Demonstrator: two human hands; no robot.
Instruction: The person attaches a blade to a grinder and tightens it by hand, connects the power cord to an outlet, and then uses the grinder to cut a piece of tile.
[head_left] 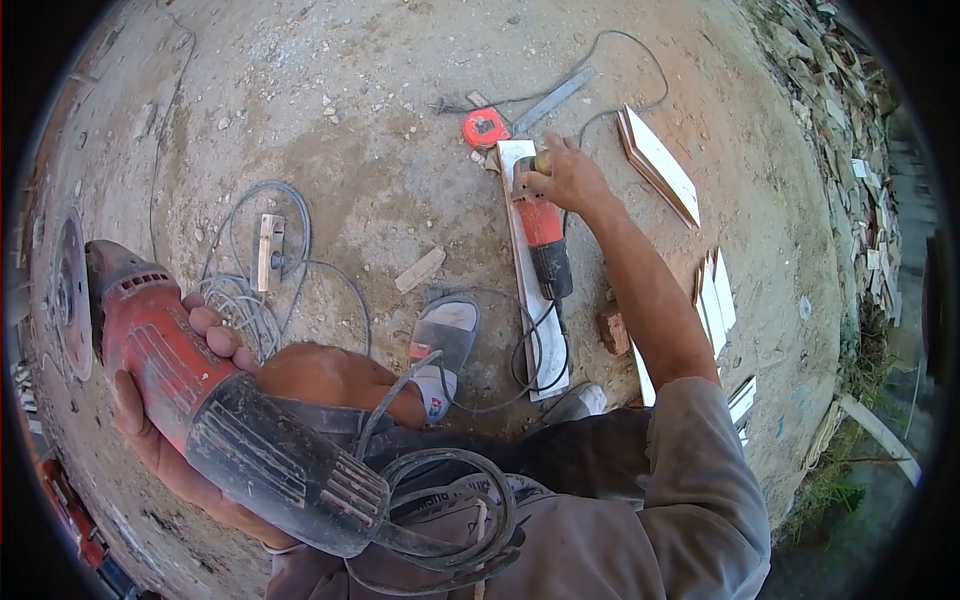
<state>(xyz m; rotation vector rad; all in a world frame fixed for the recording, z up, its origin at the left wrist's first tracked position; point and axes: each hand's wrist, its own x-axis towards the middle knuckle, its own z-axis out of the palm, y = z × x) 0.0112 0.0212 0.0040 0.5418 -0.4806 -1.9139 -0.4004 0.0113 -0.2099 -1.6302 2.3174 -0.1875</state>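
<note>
My left hand (175,420) grips a red and black angle grinder (215,400) close to the camera; its disc (70,295) points left and its cable (440,510) coils over my lap. My right hand (565,178) reaches out to a second red and black angle grinder (542,240) that lies on a long white tile strip (525,270) on the ground. The fingers rest on that grinder's head end.
A red tape measure (485,128) and a metal ruler (553,100) lie beyond the strip. White tile pieces (660,165) are stacked at right, more tile offcuts (715,300) nearer. Grey cables (255,290) coil on the dirt. My sandalled foot (445,340) rests by the strip.
</note>
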